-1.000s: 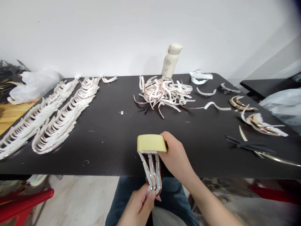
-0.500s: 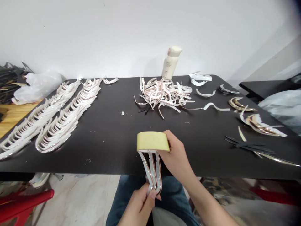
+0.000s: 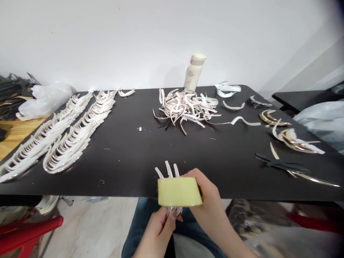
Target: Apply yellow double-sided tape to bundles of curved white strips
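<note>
My left hand pinches the lower ends of several curved, shiny-edged white trim strips just beyond the table's front edge. Closed round the right side of what looks like a wide pale-yellow tape roll is my right hand. The roll lies across the middle of the strips and hides that part of them. Their three white tips fan out above it, and a short shiny bit shows below, at my left thumb.
Two long rows of nested curved strips line the table's left side. A loose heap of strips lies before a cream bottle. Smaller bunches and black strips are at right. A red stool stands lower left.
My right hand has brought the yellow roll down along the strips toward my left hand. The strips' tips now show above the roll. My left hand stays nearly in place.
</note>
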The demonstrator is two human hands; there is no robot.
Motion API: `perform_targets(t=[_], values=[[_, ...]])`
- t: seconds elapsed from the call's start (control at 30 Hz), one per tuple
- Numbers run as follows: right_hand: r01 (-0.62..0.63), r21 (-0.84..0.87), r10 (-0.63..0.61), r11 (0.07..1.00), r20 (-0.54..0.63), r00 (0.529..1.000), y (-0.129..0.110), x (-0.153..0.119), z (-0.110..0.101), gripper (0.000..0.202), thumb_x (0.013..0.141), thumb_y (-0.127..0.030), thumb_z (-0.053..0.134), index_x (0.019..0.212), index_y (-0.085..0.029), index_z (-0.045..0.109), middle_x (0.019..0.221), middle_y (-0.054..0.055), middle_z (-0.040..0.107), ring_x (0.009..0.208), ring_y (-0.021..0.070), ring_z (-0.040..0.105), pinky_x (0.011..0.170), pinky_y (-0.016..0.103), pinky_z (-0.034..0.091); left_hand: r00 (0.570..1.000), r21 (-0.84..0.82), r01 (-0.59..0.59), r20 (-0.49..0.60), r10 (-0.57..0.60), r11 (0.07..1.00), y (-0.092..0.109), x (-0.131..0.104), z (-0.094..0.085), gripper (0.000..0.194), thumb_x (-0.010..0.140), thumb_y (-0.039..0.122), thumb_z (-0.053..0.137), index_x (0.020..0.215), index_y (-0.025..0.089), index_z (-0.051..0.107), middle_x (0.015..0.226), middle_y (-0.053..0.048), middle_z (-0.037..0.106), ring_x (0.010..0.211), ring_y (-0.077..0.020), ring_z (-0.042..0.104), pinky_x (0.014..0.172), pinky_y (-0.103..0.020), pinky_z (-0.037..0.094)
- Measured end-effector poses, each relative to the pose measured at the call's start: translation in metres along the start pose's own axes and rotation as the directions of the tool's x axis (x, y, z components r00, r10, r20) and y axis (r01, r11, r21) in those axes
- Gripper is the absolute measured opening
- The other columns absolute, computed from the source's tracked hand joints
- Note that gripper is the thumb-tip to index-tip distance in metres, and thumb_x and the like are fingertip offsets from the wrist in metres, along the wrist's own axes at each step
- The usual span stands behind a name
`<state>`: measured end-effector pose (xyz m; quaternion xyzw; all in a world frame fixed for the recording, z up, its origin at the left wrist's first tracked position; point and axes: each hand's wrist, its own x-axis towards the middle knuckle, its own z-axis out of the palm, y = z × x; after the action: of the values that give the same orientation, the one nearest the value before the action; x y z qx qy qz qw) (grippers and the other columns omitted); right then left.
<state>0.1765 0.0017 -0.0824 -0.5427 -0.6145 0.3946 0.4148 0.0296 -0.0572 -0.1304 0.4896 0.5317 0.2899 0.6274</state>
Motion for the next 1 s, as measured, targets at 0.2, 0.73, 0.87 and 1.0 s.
perform_targets(t=[0.2,0.73,0.87,1.0], values=[[-0.020,-0.030,0.020,0.999,-0.020,1.000,0.008,-0.022,0.004,0.023,0.069,-0.003,0.051,0.081,-0.022,0.056,0.079,-0.001,0.058,0.064,0.0134,0.057,0.054,0.022,0.042,0.992,-0.115,0.026,-0.124,-0.040,0.993,-0.005,0.003,0.007,0.047,0.084,0.060,0.049,0.073,0.016,0.062,0.056,0.006,0.033,0.054,-0.0114,0.031,0.050,-0.023,0.028],[-0.039,-0.015,0.035,0.999,-0.198,0.980,0.007,-0.034,0.018,0.012,0.076,-0.012,0.056,0.081,-0.023,0.055,0.077,0.000,0.060,0.064,0.0148,0.058,0.055,0.024,0.042,0.990,-0.167,-0.031,-0.141,0.008,0.985,-0.011,0.006,0.008,0.032,0.085,0.043,0.056,0.073,0.015,0.065,0.067,-0.001,0.059,0.074,-0.0177,0.051,0.072,-0.027,0.043],[-0.046,-0.134,0.038,0.990,-0.065,0.997,0.011,-0.030,0.016,0.015,0.074,-0.007,0.050,0.078,-0.022,0.053,0.076,-0.001,0.058,0.062,0.0141,0.058,0.055,0.024,0.040,0.980,-0.124,0.023,-0.192,-0.046,0.992,-0.013,0.006,0.008,0.038,0.083,0.052,0.057,0.068,0.017,0.062,0.058,0.001,0.050,0.066,-0.0165,0.048,0.061,-0.026,0.041],[0.043,-0.040,-0.046,0.998,-0.055,0.997,0.003,-0.018,0.008,0.020,0.068,-0.003,0.048,0.074,-0.022,0.052,0.075,-0.001,0.056,0.063,0.0138,0.057,0.054,0.023,0.043,0.986,-0.099,0.032,-0.157,-0.047,0.995,-0.007,0.004,0.008,0.046,0.082,0.060,0.053,0.069,0.016,0.061,0.059,0.003,0.044,0.062,-0.0143,0.041,0.054,-0.024,0.035]])
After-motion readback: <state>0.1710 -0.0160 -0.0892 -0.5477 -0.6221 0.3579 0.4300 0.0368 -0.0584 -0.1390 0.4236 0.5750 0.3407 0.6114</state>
